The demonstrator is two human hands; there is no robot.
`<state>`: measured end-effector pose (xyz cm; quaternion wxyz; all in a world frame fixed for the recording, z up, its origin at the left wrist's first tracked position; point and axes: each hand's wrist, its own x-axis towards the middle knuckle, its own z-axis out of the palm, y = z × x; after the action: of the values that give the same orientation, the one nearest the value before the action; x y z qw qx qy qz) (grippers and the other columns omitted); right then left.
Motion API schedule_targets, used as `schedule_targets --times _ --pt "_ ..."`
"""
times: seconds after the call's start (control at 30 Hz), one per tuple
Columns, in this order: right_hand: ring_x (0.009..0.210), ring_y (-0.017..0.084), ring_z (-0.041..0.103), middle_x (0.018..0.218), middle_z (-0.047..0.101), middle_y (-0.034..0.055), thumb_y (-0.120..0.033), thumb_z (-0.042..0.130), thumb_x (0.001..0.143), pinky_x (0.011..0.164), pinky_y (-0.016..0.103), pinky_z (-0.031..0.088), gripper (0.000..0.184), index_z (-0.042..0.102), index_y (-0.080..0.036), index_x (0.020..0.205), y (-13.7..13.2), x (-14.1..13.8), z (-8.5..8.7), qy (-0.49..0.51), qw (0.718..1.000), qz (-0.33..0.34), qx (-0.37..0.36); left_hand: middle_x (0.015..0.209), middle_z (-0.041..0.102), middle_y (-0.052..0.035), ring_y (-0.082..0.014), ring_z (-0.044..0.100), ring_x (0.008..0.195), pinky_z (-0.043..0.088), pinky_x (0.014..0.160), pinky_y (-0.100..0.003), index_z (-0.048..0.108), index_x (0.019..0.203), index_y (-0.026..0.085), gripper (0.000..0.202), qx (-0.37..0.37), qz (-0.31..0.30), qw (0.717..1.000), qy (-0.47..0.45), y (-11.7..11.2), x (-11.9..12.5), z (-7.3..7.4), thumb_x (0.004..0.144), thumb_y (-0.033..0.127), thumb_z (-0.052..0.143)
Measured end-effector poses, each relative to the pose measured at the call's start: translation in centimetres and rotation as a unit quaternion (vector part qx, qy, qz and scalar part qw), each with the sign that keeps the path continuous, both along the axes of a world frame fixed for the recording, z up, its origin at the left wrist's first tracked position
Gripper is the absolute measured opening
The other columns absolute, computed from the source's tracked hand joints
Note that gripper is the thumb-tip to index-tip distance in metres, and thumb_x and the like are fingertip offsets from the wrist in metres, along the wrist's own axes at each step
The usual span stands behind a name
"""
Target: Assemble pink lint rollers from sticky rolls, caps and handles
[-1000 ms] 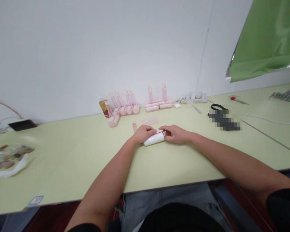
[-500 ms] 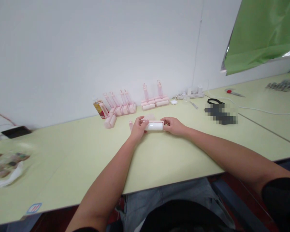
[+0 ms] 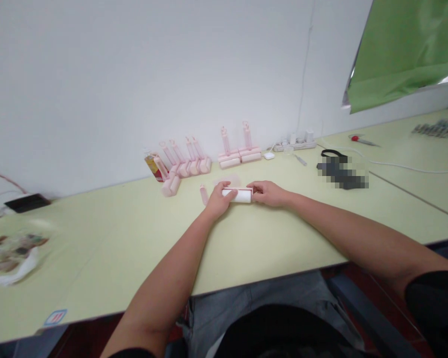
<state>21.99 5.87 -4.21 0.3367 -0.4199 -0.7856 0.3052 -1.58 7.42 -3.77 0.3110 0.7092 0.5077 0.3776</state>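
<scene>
A lint roller [image 3: 243, 197] with a white roll and a pink frame lies level between my hands, just above or on the table. My left hand [image 3: 218, 201] is closed around its left end, the thumb lying across the white roll. At the right end, my right hand [image 3: 269, 193] grips the frame with bent fingers. A loose pink handle [image 3: 203, 194] rests just left of my left hand. Behind the roller lies a pale pink translucent piece [image 3: 229, 178], perhaps a cover, partly hidden by my left hand.
Several pink lint rollers [image 3: 182, 169] stand along the wall, with two more [image 3: 240, 157] to their right. A power strip [image 3: 294, 145], a dark strapped item [image 3: 341, 171] and a red-tipped tool [image 3: 363, 140] are on the right. A bag of small items [image 3: 13, 253] and a black device [image 3: 27, 202] sit left.
My left hand has shifted slightly right along the roller, its thumb further over the white roll. More of the loose handle and the translucent piece shows. My right hand stays at the right end.
</scene>
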Motion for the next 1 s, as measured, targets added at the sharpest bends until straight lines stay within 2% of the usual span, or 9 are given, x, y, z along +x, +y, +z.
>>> schedule_targets --times 0.1,0.2,0.37,0.5,0.77,1.0 --pt "0.078 0.015 0.059 0.096 0.070 0.0031 -0.029 0.063 0.078 0.068 0.023 0.042 0.041 0.066 -0.015 0.117 -0.30 -0.03 0.27 -0.004 1.000 0.020 -0.006 0.109 0.063 -0.0091 -0.0143 0.056 0.069 0.047 0.061 -0.027 0.055 0.127 0.018 0.052 0.002 -0.006 1.000 0.017 -0.13 -0.01 0.25 0.084 0.046 0.064" --pt "0.078 0.015 0.058 0.099 0.070 0.0034 -0.028 0.064 0.077 0.069 0.024 0.042 0.044 0.066 -0.016 0.120 -0.53 -0.09 0.49 -0.027 0.999 0.035 0.002 0.108 0.064 -0.0087 -0.0179 0.058 0.080 0.049 0.074 -0.031 0.058 0.123 0.017 0.049 0.025 -0.007 0.999 0.037 -0.16 0.02 0.41 0.082 0.043 0.065" --pt "0.080 0.016 0.059 0.101 0.071 0.0039 -0.027 0.065 0.078 0.070 0.024 0.042 0.043 0.065 -0.018 0.120 -0.65 -0.23 0.54 -0.050 0.998 0.029 0.018 0.104 0.065 -0.0084 -0.0228 0.058 0.095 0.047 0.089 -0.037 0.063 0.117 0.017 0.043 0.042 0.009 0.999 0.019 -0.39 0.25 0.59 0.080 0.040 0.067" --pt "0.082 0.017 0.060 0.101 0.071 0.0040 -0.027 0.065 0.078 0.071 0.024 0.043 0.043 0.065 -0.019 0.121 -0.68 -0.28 0.51 -0.060 0.998 0.017 0.020 0.105 0.064 -0.0085 -0.0231 0.057 0.097 0.047 0.091 -0.037 0.065 0.114 0.017 0.041 0.041 0.009 0.999 0.009 -0.51 0.26 0.67 0.080 0.040 0.068" --pt "0.081 0.017 0.060 0.100 0.070 0.0036 -0.027 0.064 0.080 0.070 0.024 0.042 0.040 0.066 -0.019 0.119 -0.90 -0.26 0.64 -0.059 0.998 0.026 0.016 0.107 0.065 -0.0093 -0.0225 0.058 0.097 0.045 0.091 -0.037 0.065 0.113 0.017 0.041 0.048 -0.011 0.998 0.047 -0.16 -0.01 0.54 0.082 0.044 0.064" --pt "0.080 0.016 0.059 0.098 0.070 0.0034 -0.026 0.063 0.080 0.070 0.024 0.042 0.040 0.066 -0.018 0.118 -0.95 -0.27 0.60 -0.057 0.998 0.026 0.018 0.105 0.066 -0.0092 -0.0240 0.058 0.099 0.045 0.092 -0.037 0.067 0.108 0.017 0.037 0.045 -0.004 0.999 0.031 -0.59 0.22 0.90 0.080 0.040 0.067"
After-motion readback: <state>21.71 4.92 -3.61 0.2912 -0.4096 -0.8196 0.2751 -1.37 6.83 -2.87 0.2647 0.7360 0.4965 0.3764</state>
